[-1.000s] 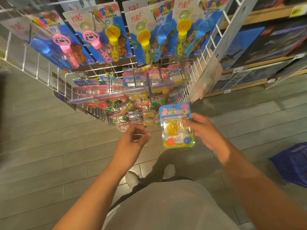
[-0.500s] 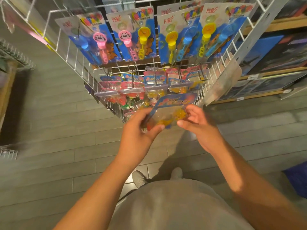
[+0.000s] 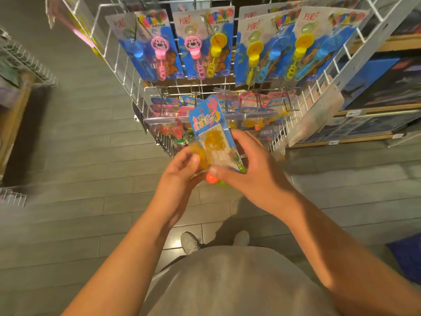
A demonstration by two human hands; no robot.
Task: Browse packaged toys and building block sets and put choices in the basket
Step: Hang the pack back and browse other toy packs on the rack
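Blue card with a clear plastic bubble makes up the toy pack (image 3: 214,135), held upright in front of the wire rack (image 3: 319,92), just before its lower row of hooks. Its long axis runs from the hands up toward the rack, the printed top end pointing up and leaning slightly left, the face turned to the camera. A yellow hand-shaped toy sits in the bubble, and an orange ball (image 3: 211,179) shows at the bottom end.

Both forearms reach forward and meet at the pack's lower half. The left hand (image 3: 180,174) grips the lower left edge, fingers curled behind and thumb pressed on the front. The right hand (image 3: 248,167) wraps the lower right edge, fingers curled along the side and thumb tip pinching the bottom near the ball.

Bubble wand packs (image 3: 202,44) hang along the rack's upper row.
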